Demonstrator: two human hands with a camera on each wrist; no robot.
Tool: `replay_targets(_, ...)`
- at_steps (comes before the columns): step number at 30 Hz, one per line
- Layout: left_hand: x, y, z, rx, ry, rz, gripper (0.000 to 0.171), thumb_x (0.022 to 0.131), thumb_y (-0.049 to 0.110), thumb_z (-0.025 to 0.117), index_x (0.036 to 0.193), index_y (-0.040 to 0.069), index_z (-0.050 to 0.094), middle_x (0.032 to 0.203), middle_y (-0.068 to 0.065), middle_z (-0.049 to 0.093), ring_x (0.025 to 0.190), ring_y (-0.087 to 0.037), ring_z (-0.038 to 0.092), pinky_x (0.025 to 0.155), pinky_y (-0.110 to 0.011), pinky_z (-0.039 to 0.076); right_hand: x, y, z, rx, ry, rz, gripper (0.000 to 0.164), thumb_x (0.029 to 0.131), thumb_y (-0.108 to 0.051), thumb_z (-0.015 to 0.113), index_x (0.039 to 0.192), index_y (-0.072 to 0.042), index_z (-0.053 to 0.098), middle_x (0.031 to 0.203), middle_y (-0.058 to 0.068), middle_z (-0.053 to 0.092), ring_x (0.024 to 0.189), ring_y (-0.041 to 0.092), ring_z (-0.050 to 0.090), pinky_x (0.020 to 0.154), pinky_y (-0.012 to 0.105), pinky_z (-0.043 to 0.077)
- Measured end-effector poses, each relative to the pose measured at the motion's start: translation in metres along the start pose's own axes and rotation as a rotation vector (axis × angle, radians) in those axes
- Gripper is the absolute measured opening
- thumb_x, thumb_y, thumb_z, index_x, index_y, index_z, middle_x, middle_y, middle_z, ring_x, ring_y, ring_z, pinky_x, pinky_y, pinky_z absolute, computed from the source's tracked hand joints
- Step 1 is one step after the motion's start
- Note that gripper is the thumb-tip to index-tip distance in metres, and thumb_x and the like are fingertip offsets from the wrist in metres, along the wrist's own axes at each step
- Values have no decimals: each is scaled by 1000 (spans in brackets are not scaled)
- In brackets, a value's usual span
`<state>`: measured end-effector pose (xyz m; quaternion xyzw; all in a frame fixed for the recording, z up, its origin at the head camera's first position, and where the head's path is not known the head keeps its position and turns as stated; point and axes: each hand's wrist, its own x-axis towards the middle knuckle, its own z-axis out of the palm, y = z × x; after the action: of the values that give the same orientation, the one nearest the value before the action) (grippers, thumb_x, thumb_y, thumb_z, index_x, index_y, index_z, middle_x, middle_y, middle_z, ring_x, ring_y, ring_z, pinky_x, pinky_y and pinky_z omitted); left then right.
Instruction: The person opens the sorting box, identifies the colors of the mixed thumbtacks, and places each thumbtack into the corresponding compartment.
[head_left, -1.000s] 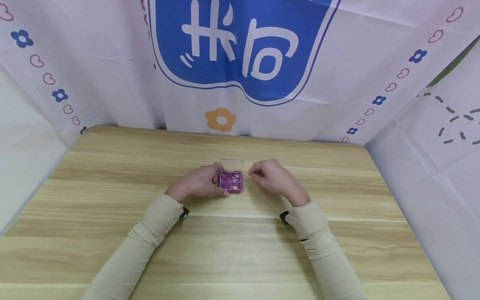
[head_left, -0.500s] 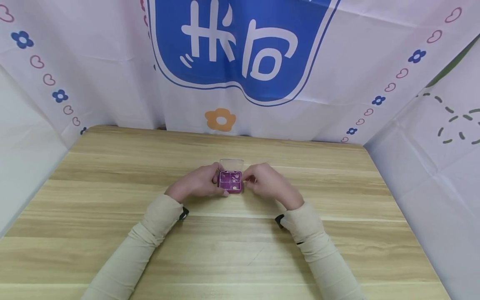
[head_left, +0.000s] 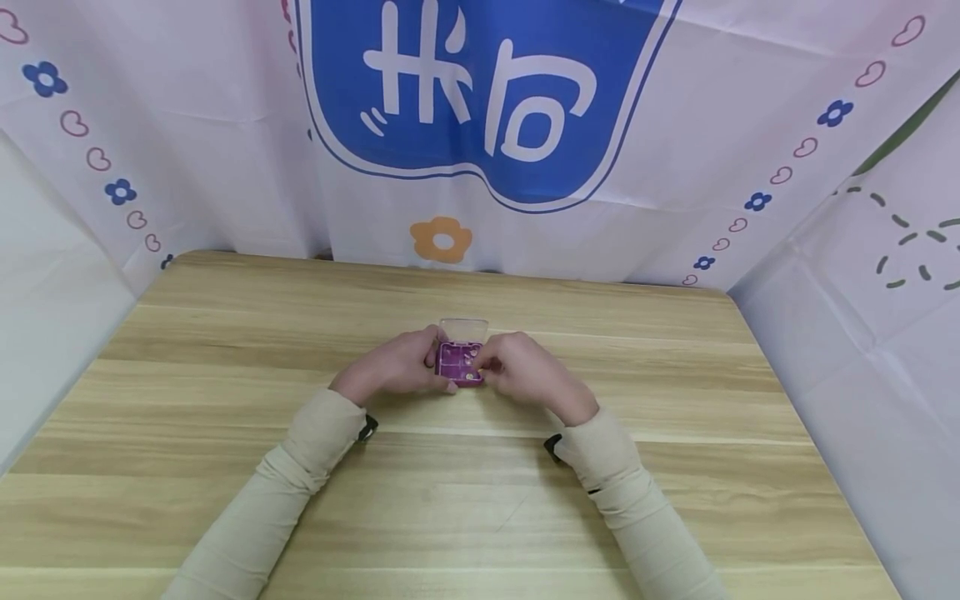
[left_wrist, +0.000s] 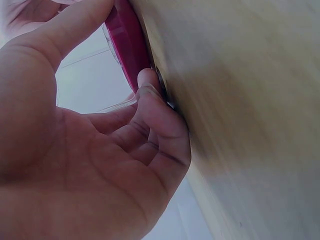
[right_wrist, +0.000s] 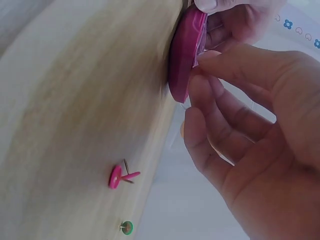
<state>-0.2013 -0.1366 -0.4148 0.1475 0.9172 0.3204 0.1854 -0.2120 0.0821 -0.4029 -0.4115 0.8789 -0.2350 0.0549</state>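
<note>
A small purple-pink compartment box sits on the table, its clear hinged lid standing up at the back. Small pieces, some yellowish and some pale, lie in its right-hand compartments. My left hand grips the box from the left, thumb along the front and fingers at the back corner. My right hand has thumb and index fingertips pinched together over the box's right side. What they pinch is nearly hidden; it looks like a thumbtack. In the right wrist view, pink thumbtacks and a green thumbtack lie on the tabletop.
The wooden table stretches around both forearms. A white printed cloth hangs right behind the table's back edge, and pale sheets stand along its left and right sides.
My right hand has moved left, from beside the box to over its right compartments. A yellowish spot showed at its fingertips half a second ago. The left hand and box have stayed put.
</note>
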Motion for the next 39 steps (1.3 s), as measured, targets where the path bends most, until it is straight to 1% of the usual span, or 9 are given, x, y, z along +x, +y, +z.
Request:
replay_targets(7, 1, -1, 1, -3, -3, 3, 70, 69, 37, 82, 121, 9, 45, 88, -8, 58, 74, -21, 54, 66, -34, 47, 0, 0, 1, -3, 8, 2, 18, 78, 0, 69, 93, -9, 74, 88, 1, 70, 75, 7, 58, 69, 25, 52)
replay_targets(14, 0, -1, 1, -14, -2, 6, 69, 69, 36, 83, 119, 9, 45, 87, -8, 58, 74, -20, 55, 66, -35, 48, 1, -1, 1, -4, 9, -2, 19, 77, 1, 69, 94, -7, 73, 87, 4, 71, 75, 9, 59, 71, 25, 52)
replay_targets(25, -2, 2, 0, -18, -2, 11, 69, 69, 35, 82, 121, 7, 45, 88, -8, 58, 74, -20, 55, 67, -35, 48, 1, -2, 1, -3, 5, 4, 18, 77, 0, 69, 93, -8, 72, 85, 2, 69, 74, 10, 59, 69, 25, 52)
replay_targets(34, -1, 1, 1, -17, -2, 2, 70, 69, 34, 83, 121, 8, 45, 88, -8, 58, 74, -20, 55, 67, -35, 48, 1, 0, 2, -13, 8, -2, 17, 77, -1, 70, 92, -9, 72, 84, 0, 68, 73, 8, 58, 68, 24, 51)
replay_targets(39, -1, 1, 1, -20, -1, 0, 70, 69, 34, 83, 122, 8, 45, 88, -8, 58, 74, -21, 55, 67, -35, 48, 1, 2, 0, -3, 3, 21, 19, 78, -2, 70, 95, -9, 72, 86, 0, 69, 75, 7, 58, 69, 23, 51)
